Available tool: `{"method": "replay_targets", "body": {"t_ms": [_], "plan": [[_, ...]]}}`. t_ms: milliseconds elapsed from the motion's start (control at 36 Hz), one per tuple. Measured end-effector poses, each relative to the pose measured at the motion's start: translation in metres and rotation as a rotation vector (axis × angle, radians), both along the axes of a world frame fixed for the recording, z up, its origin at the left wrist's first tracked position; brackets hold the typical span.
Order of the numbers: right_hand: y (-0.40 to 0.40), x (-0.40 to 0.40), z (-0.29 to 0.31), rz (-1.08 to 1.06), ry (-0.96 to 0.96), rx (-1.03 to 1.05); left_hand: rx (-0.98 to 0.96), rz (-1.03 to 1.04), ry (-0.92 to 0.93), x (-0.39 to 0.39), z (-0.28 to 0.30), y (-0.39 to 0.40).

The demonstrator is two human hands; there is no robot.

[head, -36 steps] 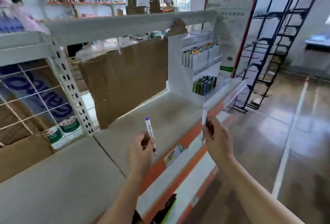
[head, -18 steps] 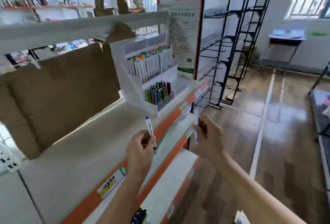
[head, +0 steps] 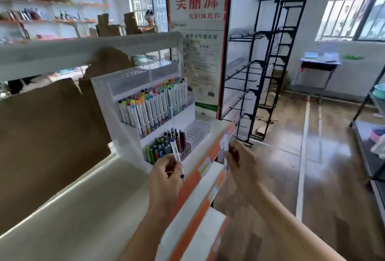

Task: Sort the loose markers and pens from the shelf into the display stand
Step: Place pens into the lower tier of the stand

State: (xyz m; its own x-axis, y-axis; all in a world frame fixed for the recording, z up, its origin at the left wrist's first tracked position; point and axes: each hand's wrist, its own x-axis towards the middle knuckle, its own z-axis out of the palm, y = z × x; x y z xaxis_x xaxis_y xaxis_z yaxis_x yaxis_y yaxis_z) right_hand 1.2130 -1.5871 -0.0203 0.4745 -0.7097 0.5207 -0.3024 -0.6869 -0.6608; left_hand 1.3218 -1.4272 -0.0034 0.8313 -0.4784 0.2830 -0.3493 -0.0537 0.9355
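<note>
A white tiered display stand stands on the shelf, straight ahead. Its middle tier holds a row of white markers with coloured caps; its low front tier holds dark pens beside an empty clear slotted tray. My left hand pinches a white marker with purple ends, upright, just in front of the pen tier. My right hand grips a second white marker, also upright, over the shelf's orange front edge.
Brown cardboard leans against the shelf back on the left. An upper shelf board crosses above the stand. A red-framed poster panel and black wire racks stand to the right. Lower shelves jut out below my hands.
The view has swung right and closer to the stand. Both hands, each still holding its marker, now sit right before the stand's lower tier.
</note>
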Motion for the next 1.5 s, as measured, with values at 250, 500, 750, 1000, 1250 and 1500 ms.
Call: {"method": "replay_targets", "body": {"t_ms": [250,500,750,1000,1250,1500], "plan": [[-0.058,0.048,0.004,0.032,-0.019,0.015,0.008,0.045,-0.015,0.042,-0.005,-0.057],[-0.137,0.104,0.017,0.173,0.005,0.026,0.025,0.158,-0.01,0.062,0.001,-0.123],[-0.214,0.153,0.046,0.391,-0.01,-0.052,0.051,0.386,-0.1,0.078,0.008,-0.193],[-0.235,0.202,0.068,0.589,-0.188,0.038,0.103,0.555,-0.123,0.08,0.012,-0.217],[-0.221,0.245,0.086,0.661,-0.259,-0.018,0.144,0.589,-0.132,0.099,0.01,-0.221],[-0.218,0.268,0.077,0.699,-0.15,-0.132,0.19,0.603,-0.182,0.106,0.011,-0.222]]}}
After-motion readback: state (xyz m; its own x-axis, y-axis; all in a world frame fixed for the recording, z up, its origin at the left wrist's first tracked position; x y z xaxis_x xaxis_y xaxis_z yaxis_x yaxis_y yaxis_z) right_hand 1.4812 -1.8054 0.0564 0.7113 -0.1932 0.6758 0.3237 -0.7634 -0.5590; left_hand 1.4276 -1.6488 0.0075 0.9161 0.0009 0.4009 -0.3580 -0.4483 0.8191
